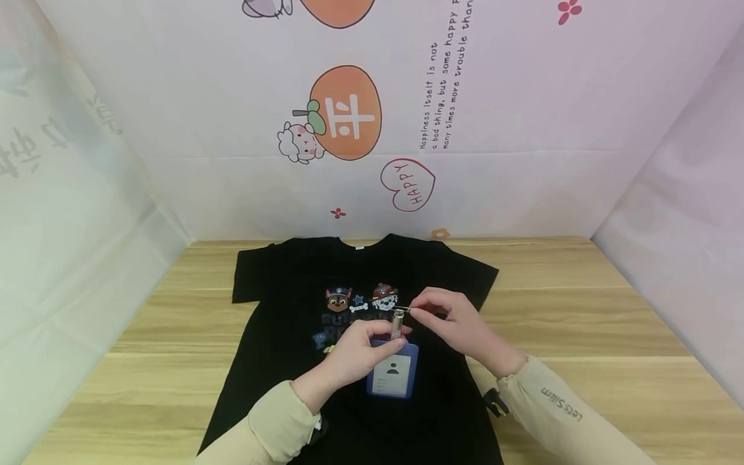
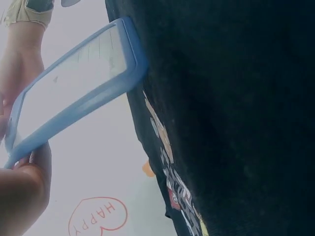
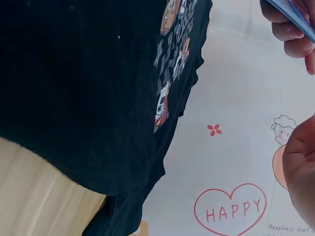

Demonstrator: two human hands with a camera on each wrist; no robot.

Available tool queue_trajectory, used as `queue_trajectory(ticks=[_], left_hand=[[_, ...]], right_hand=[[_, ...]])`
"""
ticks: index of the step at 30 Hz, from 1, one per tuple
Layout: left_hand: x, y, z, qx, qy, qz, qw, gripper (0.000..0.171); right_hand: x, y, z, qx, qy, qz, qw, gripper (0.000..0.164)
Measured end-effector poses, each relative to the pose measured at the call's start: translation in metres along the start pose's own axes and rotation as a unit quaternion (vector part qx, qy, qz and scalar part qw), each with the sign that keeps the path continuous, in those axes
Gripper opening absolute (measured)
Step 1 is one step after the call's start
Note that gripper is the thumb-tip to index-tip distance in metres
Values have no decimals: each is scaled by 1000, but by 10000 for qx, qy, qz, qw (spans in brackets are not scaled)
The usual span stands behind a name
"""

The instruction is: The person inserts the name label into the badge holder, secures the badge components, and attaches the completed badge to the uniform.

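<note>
My left hand point(image 1: 356, 352) holds a blue-framed ID badge holder point(image 1: 415, 365) near its top, thumb in front. A short clip strap point(image 1: 397, 326) rises above the thumb. Thumb and forefinger of my right hand point(image 1: 450, 321) pinch a thin, pin-like piece point(image 1: 402, 308) at the top of that strap; its exact form is too small to tell. The badge holder is raised above a black T-shirt point(image 1: 290, 278), tilted in the left wrist view, where its frame point(image 2: 78, 110) shows large. In the right wrist view my right hand point(image 3: 301, 167) is only partly seen.
The T-shirt lies spread on a wood-grain table point(image 1: 558, 297), cartoon dog prints point(image 1: 338, 299) on its chest. Behind the table stands a white printed cloth backdrop point(image 1: 511, 194), with further cloth at both sides.
</note>
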State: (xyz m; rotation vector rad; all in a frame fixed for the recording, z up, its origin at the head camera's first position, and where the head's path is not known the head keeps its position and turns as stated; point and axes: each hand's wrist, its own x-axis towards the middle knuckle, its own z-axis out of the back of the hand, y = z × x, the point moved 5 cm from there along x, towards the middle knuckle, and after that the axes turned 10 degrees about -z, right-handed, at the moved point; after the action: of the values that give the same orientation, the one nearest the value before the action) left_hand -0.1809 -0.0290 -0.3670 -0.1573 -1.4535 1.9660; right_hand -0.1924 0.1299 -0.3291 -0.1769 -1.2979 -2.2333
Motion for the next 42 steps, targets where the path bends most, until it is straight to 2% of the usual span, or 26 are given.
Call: queue_trajectory(ticks=[4,6,14,20,25,32,42], left_hand=[[1,0,0,-57,-12,17,10000,23],[1,1,1,-176,-124,61,9997,24],[6,-3,10,-847,-1086,-81,9904,28],[9,-8,11,-1063,-1300,-298,9854,28],[10,-9,12,-1137,-1418,-285,9829,24],[9,-10,14,-1218,-1547,-231,9802,22],[9,-12,18,-1021,-1743,-357,9787,13]], right_hand=[[0,2,-1,-14,-2,70,10000,14],[0,2,-1,-39,-17,51,10000,14],[-1,2,-1,14,-65,-171,9998,15],[1,2,-4,85,46,-251,9996,18],[3,3,-5,224,217,-601,9977,18],[6,-2,-9,828,559,-1328,9861,22],[8,-1,-15,1614,888,-1792,9664,27]])
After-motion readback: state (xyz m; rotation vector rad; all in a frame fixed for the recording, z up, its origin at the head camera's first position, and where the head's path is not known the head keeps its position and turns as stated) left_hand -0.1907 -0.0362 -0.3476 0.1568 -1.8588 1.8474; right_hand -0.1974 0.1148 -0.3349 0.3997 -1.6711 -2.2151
